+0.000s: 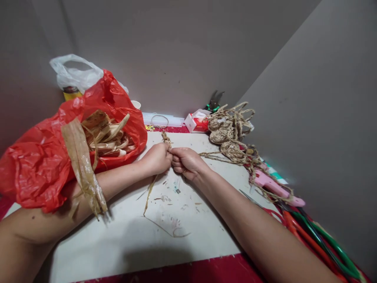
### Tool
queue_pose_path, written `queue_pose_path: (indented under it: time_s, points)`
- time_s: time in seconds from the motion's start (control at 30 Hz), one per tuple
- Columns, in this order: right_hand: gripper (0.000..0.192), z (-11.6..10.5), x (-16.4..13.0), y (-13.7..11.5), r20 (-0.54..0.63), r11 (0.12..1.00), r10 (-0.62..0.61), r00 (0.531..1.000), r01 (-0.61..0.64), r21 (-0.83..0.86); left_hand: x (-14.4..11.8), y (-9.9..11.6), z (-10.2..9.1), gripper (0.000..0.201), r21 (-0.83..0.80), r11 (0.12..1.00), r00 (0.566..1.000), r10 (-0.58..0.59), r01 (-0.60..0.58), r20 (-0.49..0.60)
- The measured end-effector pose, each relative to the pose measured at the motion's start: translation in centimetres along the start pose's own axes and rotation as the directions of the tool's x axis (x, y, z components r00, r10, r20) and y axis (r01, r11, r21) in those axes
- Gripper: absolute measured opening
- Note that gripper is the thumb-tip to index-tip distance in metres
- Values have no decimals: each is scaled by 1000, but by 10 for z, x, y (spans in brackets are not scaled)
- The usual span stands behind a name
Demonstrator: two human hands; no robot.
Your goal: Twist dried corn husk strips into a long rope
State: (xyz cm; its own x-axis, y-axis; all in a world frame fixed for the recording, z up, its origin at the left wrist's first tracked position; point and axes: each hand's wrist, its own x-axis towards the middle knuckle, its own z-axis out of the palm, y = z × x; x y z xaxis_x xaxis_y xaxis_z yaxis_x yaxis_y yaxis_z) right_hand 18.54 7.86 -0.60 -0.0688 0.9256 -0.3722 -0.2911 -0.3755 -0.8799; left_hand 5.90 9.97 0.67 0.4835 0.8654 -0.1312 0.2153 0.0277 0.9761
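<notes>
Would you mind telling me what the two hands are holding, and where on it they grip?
Both the left hand and right hand pinch a twisted fibre cord near its upper end; loose strands hang below.

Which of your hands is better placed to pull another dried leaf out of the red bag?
Probably the left hand: its arm lies right beside the red bag of dried leaves. The right hand grips the twisted strand, on the side farther from the bag.

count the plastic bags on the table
2: a red plastic bag at the left, holding dried leaf strips, and a white plastic bag behind it by the wall. Others may be hidden behind the red one.
</notes>
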Motion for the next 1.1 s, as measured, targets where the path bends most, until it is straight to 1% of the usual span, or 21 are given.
queue_pose_path:
  time_s: [0.1, 0.13, 0.17, 0.23, 0.27, 0.3, 0.33, 0.37, 0.4, 0.43, 0.47, 0.5, 0.57, 0.63, 0.73, 0.8, 0.83, 0.93, 0.97, 1.03, 1.1]
  points:
    - [18, -5, 2, -1, 20, 999, -10, 1000, 9, 42, 4, 1, -5, 8, 235, 967, 994, 78, -95, 80]
    - [15, -6, 3, -2, 33, 998, -2, 999, 0, 57, 7, 0, -9, 9, 270, 954, 991, 115, -128, 64]
    - [12, -8, 3, -3, 50, 997, 12, 999, -16, 73, 11, 0, -12, 11, 283, 944, 985, 170, -169, 23]
    - [10, -9, 4, -5, 90, 993, 49, 995, -58, 101, 18, -3, -17, 15, 246, 939, 960, 268, -241, -80]
    - [8, -10, 5, -6, 113, 990, 69, 991, -82, 111, 21, -5, -18, 16, 196, 949, 956, 272, -247, -113]
    - [7, -10, 6, -7, 138, 988, 85, 987, -102, 118, 23, -7, -18, 17, 116, 972, 970, 218, -206, -107]
    - [8, -10, 7, -7, 162, 986, 97, 982, -117, 118, 25, -9, -18, 18, 18, 990, 988, 139, -138, -61]
    - [8, -11, 8, -7, 182, 986, 103, 978, -125, 113, 25, -11, -16, 19, -75, 995, 998, 65, -64, 9]
    - [9, -11, 9, -8, 197, 987, 107, 975, -128, 101, 25, -12, -15, 19, -137, 991, 997, 0, 11, 81]
    - [9, -12, 10, -8, 209, 988, 107, 972, -127, 85, 24, -13, -13, 19, -153, 987, 993, -29, 47, 117]
    - [10, -12, 11, -8, 218, 990, 106, 970, -124, 71, 24, -13, -13, 19, -141, 989, 992, -28, 45, 125]
    - [10, -13, 11, -9, 226, 991, 106, 968, -121, 55, 23, -13, -13, 19, -102, 995, 994, -2, 14, 111]
    - [12, -16, 10, -10, 255, 995, 97, 962, -102, 6, 22, -12, -15, 21, 13, 996, 993, 89, -90, 74]
    - [15, -18, 9, -12, 288, 995, 81, 954, -60, -80, 22, -10, -19, 24, 113, 980, 984, 152, -162, 90]
    - [19, -21, 7, -14, 285, 968, 40, 958, 34, -248, 25, -9, -25, 26, 209, 956, 974, 179, -205, 136]
    - [23, -22, 7, -15, 261, 933, 10, 965, 85, -351, 26, -10, -27, 24, 238, 952, 977, 163, -192, 138]
    - [25, -23, 7, -14, 254, 913, -2, 967, 105, -395, 27, -10, -27, 22, 237, 957, 982, 136, -164, 131]
    - [27, -23, 9, -12, 246, 828, -47, 968, 176, -532, 26, -9, -26, 19, 165, 986, 989, -24, 0, 143]
    - [25, -23, 9, -11, 245, 778, -83, 966, 216, -589, 25, -9, -26, 19, 124, 990, 982, -82, 61, 171]
    - [23, -21, 9, -10, 249, 637, -180, 952, 306, -708, 24, -7, -26, 20, 37, 986, 957, -169, 165, 237]
    - [23, -19, 7, -10, 273, 486, -267, 924, 373, -790, 24, -7, -27, 19, -45, 975, 938, -198, 219, 285]
